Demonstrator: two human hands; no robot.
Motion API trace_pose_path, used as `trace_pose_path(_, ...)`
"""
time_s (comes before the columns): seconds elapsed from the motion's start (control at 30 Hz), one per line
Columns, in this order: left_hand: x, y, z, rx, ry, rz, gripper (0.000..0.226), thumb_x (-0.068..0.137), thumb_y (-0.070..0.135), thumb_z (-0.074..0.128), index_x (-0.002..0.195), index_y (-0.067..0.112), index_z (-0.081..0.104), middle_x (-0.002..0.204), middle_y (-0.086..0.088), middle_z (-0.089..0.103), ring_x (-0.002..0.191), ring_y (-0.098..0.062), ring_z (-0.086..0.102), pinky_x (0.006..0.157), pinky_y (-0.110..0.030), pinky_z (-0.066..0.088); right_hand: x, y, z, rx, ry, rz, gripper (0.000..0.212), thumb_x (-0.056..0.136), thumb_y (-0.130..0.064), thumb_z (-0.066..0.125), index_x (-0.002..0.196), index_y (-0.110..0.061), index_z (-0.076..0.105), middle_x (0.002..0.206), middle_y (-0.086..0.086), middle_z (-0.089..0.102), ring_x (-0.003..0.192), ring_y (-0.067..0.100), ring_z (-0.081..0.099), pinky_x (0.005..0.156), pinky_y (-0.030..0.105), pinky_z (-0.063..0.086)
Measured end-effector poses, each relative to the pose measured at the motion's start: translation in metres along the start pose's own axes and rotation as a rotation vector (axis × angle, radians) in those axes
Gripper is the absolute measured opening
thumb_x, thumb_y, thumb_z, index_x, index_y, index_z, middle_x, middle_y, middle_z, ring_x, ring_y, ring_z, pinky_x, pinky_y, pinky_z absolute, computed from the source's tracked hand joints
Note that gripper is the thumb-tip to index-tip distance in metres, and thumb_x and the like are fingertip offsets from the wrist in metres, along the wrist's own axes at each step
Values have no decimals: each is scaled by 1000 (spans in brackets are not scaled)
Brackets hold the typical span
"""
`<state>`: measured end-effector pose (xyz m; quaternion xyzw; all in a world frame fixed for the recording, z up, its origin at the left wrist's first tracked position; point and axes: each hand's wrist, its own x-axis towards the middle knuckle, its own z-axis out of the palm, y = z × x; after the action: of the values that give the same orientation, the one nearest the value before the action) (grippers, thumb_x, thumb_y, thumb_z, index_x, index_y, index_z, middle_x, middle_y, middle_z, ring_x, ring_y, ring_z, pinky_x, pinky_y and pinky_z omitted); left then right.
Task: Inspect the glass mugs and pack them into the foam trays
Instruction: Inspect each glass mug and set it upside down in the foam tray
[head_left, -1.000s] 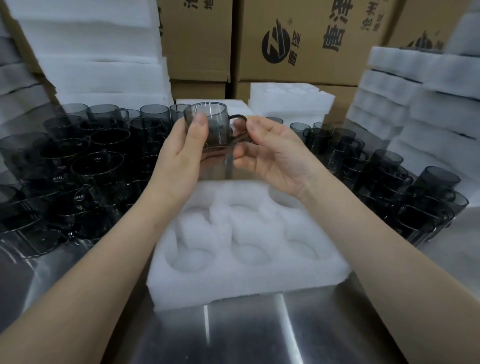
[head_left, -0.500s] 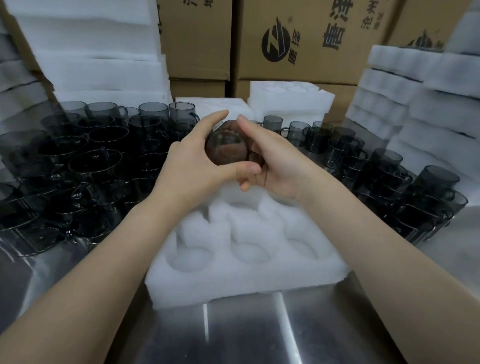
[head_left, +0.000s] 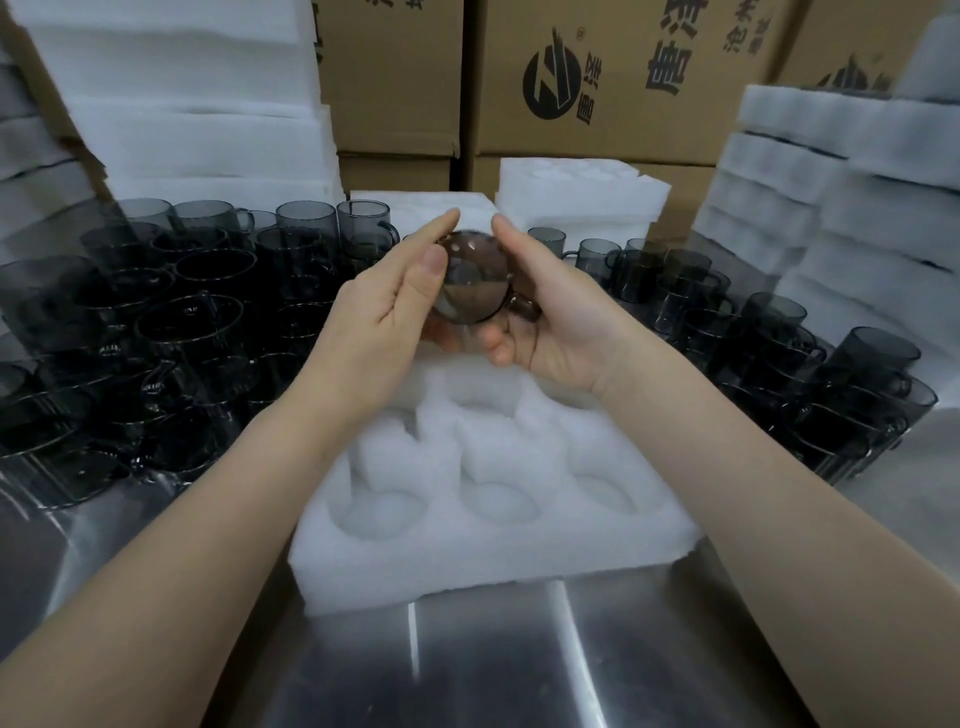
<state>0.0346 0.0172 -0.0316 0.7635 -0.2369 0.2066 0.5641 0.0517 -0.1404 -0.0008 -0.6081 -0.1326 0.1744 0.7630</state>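
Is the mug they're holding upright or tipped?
Tipped sideways: the mug shows a round end to the camera, between left hand and right hand.

On the table (head_left: 519, 670) straight before the person lies a foam tray (head_left: 493, 564). Above its far edge the left hand (head_left: 384, 322) and the right hand (head_left: 550, 317) hold one mug (head_left: 470, 278) between them, tipped on its side. The left mugs (head_left: 156, 322) and the right mugs (head_left: 753, 338) stand packed close on either side of the tray, with the left foam stack (head_left: 182, 130) and the right foam stack (head_left: 831, 182) behind them, spare trays (head_left: 571, 197) in the middle and cardboard boxes (head_left: 623, 78) at the very back.
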Motion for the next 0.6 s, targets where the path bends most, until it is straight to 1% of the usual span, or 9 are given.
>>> trace_pose_path(0.03,1,1,0,-24,-36,11,39,99,31,41,138,34,43,113,14,65,90,7,62,80,-10,47,0,-1,-2,51,37,5,46,100,-46,43,96,-6,64,67,9,60,39,15,52,34,20,42)
trace_pose_path(0.07,1,1,1,-42,-69,11,42,97,30,45,138,37,41,116,9,65,91,5,60,82,-11,47,0,-2,-3,89,62,12,44,99,-46,45,90,-8,64,63,8,59,38,15,52,33,19,41)
trace_pose_path(0.17,2,1,1,-127,-100,-30,49,88,29,59,135,38,48,117,-10,67,89,-12,60,82,-35,56,0,-2,-4,96,76,36,44,99,-47,45,90,-9,64,63,8,57,38,15,51,33,19,41)
trace_pose_path(0.27,1,0,-1,-134,-80,-34,55,73,37,77,125,40,57,99,-6,73,84,-25,70,73,-42,58,1,0,-3,30,60,27,47,100,-47,45,93,-6,65,61,9,58,40,15,53,36,21,45)
trace_pose_path(0.33,1,1,0,-59,-44,-30,55,64,48,80,114,42,57,86,-6,74,74,-32,71,68,-47,58,2,2,-2,-25,27,12,48,100,-48,43,94,-5,66,63,10,58,43,16,53,38,23,48)
trace_pose_path(0.37,1,1,1,-28,-15,-32,53,63,52,80,109,42,56,82,-3,73,69,-30,70,66,-47,59,2,2,-2,-55,8,3,48,101,-48,42,96,-6,66,63,9,58,44,16,54,39,24,49)
trace_pose_path(0.43,0,2,2,8,41,-38,49,66,56,78,103,38,53,76,3,73,60,-24,69,61,-41,59,2,4,0,-114,-26,-17,49,101,-48,40,106,-6,64,63,7,59,47,17,55,41,25,49)
trace_pose_path(0.53,-1,3,4,47,85,-10,29,79,54,66,94,34,53,72,10,70,52,-17,65,51,-26,54,2,4,2,-146,-56,-31,51,102,-49,38,117,-5,61,74,11,60,52,19,54,42,26,48)
trace_pose_path(0.6,0,4,3,32,123,-6,19,91,50,55,86,31,53,71,9,67,52,-10,62,50,-23,51,2,5,4,-160,-59,-31,54,102,-49,37,121,-3,59,81,15,60,54,20,54,44,27,49)
